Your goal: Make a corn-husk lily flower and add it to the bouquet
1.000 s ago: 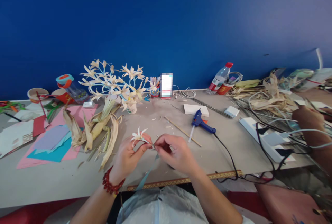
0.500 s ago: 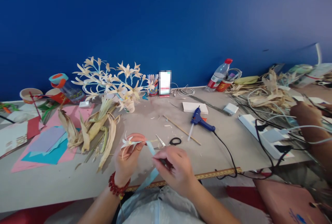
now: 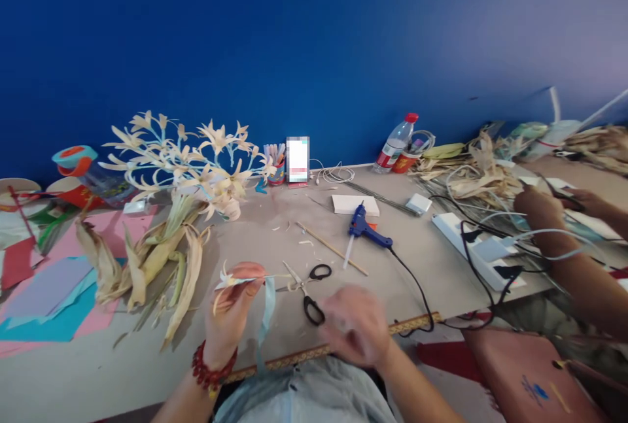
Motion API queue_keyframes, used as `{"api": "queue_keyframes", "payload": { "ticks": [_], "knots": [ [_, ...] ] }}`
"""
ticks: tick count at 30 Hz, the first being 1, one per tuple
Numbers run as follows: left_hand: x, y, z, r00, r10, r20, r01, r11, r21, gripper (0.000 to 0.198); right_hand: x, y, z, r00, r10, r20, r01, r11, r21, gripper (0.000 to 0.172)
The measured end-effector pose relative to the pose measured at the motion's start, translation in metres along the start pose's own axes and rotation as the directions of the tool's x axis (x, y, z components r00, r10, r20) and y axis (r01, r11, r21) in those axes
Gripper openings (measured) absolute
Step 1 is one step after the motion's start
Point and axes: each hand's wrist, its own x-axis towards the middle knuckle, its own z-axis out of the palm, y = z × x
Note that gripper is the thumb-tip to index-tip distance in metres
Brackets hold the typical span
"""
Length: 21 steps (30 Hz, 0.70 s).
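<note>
Between the thumb and fingers of my left hand (image 3: 235,299) is a pale corn-husk flower (image 3: 226,280), its stem pointing right. A light blue paper strip (image 3: 265,318) hangs from the stem down towards my lap. My right hand (image 3: 356,325) is off the strip and smeared by motion, so its fingers do not show clearly. Just left of it lie black-handled scissors (image 3: 313,308), blades spread apart on the table. Behind the hands, a bunch of finished husk flowers (image 3: 196,161) with blue-wrapped stems stands in a small cup.
Dried corn husks (image 3: 147,259) and coloured paper (image 3: 53,292) lie at left. A blue glue gun (image 3: 367,227), a thin stick (image 3: 333,248) and a white power strip (image 3: 473,250) are at right. Another person's hands (image 3: 542,210) work at far right. A bottle (image 3: 396,142) stands behind.
My right hand has let go of the blue strip and moved right and down. The strip now hangs loose. The scissors show more fully. The view has shifted to the right.
</note>
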Motion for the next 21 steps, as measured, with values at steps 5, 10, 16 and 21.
{"api": "queue_keyframes", "payload": {
  "ticks": [5,10,16,21],
  "knots": [
    [-0.001,-0.003,0.001,0.999,-0.028,0.029,0.028,1.0,-0.003,0.003,0.006,0.085,-0.062,0.851,0.495,-0.174,-0.496,0.651,-0.574,0.023],
    [0.001,-0.001,0.005,0.997,-0.054,0.05,0.053,0.998,0.023,0.005,0.002,0.15,-0.08,0.781,0.623,0.051,-0.364,0.519,-0.774,0.049],
    [0.001,-0.002,0.005,0.998,-0.046,0.046,0.045,0.999,0.023,0.004,0.004,0.172,-0.069,0.79,0.586,0.181,-0.282,0.609,-0.742,0.047],
    [0.001,-0.003,0.005,0.997,-0.052,0.054,0.051,0.998,0.031,0.008,0.009,0.179,-0.077,0.794,0.564,0.225,-0.267,0.657,-0.705,0.043]
  ]
}}
